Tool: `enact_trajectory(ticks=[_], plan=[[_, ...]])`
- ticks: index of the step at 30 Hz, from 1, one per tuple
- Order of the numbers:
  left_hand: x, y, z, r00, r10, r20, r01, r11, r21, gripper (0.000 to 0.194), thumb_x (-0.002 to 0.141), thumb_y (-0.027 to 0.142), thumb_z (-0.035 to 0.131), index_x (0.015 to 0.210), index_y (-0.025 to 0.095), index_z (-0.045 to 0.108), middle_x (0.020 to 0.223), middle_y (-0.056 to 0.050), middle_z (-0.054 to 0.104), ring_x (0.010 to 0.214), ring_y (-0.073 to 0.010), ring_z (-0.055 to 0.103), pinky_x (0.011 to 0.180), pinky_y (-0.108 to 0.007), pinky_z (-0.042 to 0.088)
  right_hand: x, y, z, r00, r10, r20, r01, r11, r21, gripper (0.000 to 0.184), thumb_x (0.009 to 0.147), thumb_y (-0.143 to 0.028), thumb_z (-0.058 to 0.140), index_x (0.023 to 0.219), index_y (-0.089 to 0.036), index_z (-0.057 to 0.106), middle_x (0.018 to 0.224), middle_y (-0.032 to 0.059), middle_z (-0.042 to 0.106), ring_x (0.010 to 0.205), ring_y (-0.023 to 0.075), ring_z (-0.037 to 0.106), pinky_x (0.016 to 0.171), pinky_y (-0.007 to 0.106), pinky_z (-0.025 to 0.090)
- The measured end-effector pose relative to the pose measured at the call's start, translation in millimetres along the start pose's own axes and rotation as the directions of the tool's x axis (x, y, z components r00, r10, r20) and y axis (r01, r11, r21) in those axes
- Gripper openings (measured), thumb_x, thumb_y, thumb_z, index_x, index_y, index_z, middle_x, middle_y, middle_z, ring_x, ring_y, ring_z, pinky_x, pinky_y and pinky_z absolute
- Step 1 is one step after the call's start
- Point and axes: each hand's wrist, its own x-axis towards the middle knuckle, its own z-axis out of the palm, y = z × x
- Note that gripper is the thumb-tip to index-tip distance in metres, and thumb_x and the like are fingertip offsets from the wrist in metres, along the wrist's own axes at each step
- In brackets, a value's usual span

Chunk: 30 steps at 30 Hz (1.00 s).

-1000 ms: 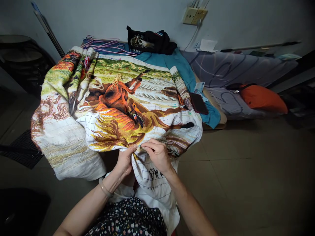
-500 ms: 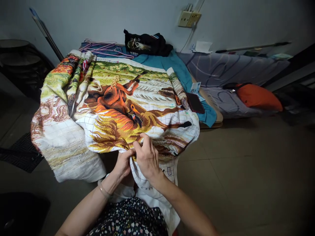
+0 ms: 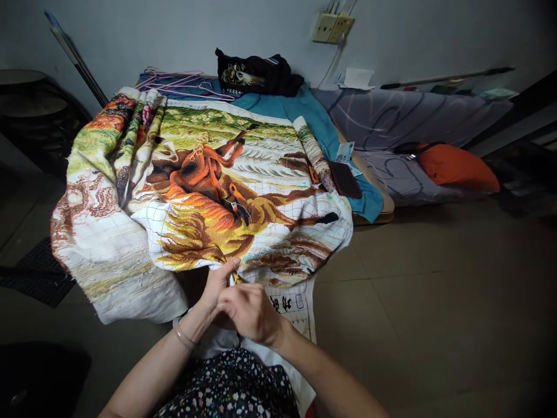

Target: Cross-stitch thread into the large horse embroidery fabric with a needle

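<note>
A large cross-stitch cloth (image 3: 270, 223) with a brown and orange horse design is spread before me, its near edge bunched up. My left hand (image 3: 220, 284) is closed on that edge, thumb on top and fingers underneath. Just below and to the right, my right hand (image 3: 250, 310) is curled shut close to the left wrist. A thin yellowish thread (image 3: 236, 273) shows between the hands at the cloth. What the right fingers pinch is hidden. On the horse lies a loose bundle of pale yellow thread (image 3: 200, 146).
A black bag (image 3: 261, 75) and pink hangers (image 3: 174, 81) lie behind the cloth on a teal cover. A dark phone-like object (image 3: 346, 179) rests at its right. Farther right are an orange bag (image 3: 456, 168) and the tiled floor (image 3: 413, 302).
My right hand has come off the top of the cloth and moved down toward me, its fingers now curled. My left hand keeps its hold on the edge. Printed characters below now show.
</note>
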Motion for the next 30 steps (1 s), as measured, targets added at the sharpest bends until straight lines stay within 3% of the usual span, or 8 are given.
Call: enact_trajectory(ticks=[2,4,8,14,18,21,25,30], plan=[[8,10,8.5,0.998,-0.035,0.061,0.041,0.995,-0.093,0.022,0.056,0.026,0.079,0.067,0.015,0.063,0.066,-0.002,0.065,0.073,-0.0192,0.062,0.075,-0.033,0.047,-2,10,-11,0.961,0.275,-0.043,-0.276,0.961,-0.029,0.024,0.096,-0.022,0.039,0.087,-0.016,0.060,0.061,0.0007,0.062,0.051,0.0115,0.054,0.051,0.023,0.036],[10,15,13.5,0.995,-0.061,0.084,0.073,0.985,-0.155,0.025,0.055,0.024,0.080,0.072,0.013,0.065,0.070,-0.002,0.068,0.070,-0.0169,0.062,0.073,-0.031,0.048,-3,20,-22,0.894,0.444,-0.056,-0.448,0.891,-0.077,0.020,0.094,-0.019,0.042,0.093,-0.016,0.062,0.070,0.0026,0.068,0.059,0.0126,0.060,0.056,0.022,0.040],[6,14,14.4,0.993,-0.078,0.090,0.093,0.979,-0.180,0.026,0.055,0.021,0.080,0.075,0.012,0.067,0.071,-0.003,0.070,0.065,-0.0150,0.062,0.071,-0.029,0.048,-1,33,-33,0.870,0.492,-0.021,-0.493,0.870,-0.035,0.022,0.091,-0.014,0.045,0.097,-0.018,0.066,0.092,0.0049,0.072,0.080,0.0163,0.067,0.073,0.024,0.046],[8,12,12.6,0.993,-0.076,0.095,0.094,0.976,-0.196,0.028,0.056,0.019,0.080,0.081,0.012,0.068,0.075,-0.003,0.072,0.067,-0.0157,0.064,0.073,-0.031,0.049,1,36,-33,0.878,0.479,-0.006,-0.479,0.878,-0.009,0.023,0.091,-0.014,0.046,0.096,-0.017,0.068,0.091,0.0047,0.073,0.080,0.0160,0.067,0.074,0.024,0.048],[8,11,12.5,0.992,-0.061,0.108,0.082,0.976,-0.202,0.033,0.058,0.018,0.079,0.088,0.012,0.068,0.080,-0.004,0.073,0.072,-0.0180,0.066,0.078,-0.033,0.050,2,34,-34,0.892,0.452,0.021,-0.446,0.887,-0.120,0.023,0.092,-0.014,0.046,0.095,-0.018,0.068,0.089,0.0042,0.072,0.078,0.0149,0.066,0.072,0.023,0.046],[8,11,12.5,0.991,-0.060,0.122,0.084,0.976,-0.201,0.037,0.058,0.018,0.079,0.093,0.012,0.068,0.081,-0.005,0.073,0.072,-0.0197,0.067,0.078,-0.035,0.050,8,28,-38,0.893,0.441,0.090,-0.384,0.852,-0.356,0.020,0.090,-0.012,0.048,0.090,-0.019,0.067,0.075,0.0030,0.068,0.067,0.0144,0.062,0.062,0.024,0.041],[5,10,13.6,0.990,-0.013,0.137,0.039,0.982,-0.185,0.041,0.056,0.016,0.080,0.095,0.012,0.068,0.078,-0.005,0.073,0.076,-0.0212,0.067,0.082,-0.037,0.049,25,20,-48,0.892,0.377,0.252,-0.166,0.788,-0.593,0.012,0.086,-0.011,0.054,0.084,-0.017,0.064,0.077,0.0067,0.064,0.072,0.0192,0.059,0.061,0.029,0.037],[5,11,16.6,0.990,0.053,0.133,-0.027,0.982,-0.186,0.048,0.054,0.016,0.081,0.100,0.014,0.067,0.085,-0.006,0.073,0.091,-0.0255,0.067,0.088,-0.038,0.047,47,26,-57,0.847,0.210,0.489,0.144,0.794,-0.590,0.010,0.085,-0.008,0.055,0.085,-0.013,0.063,0.082,0.0111,0.062,0.080,0.0231,0.058,0.065,0.032,0.038]])
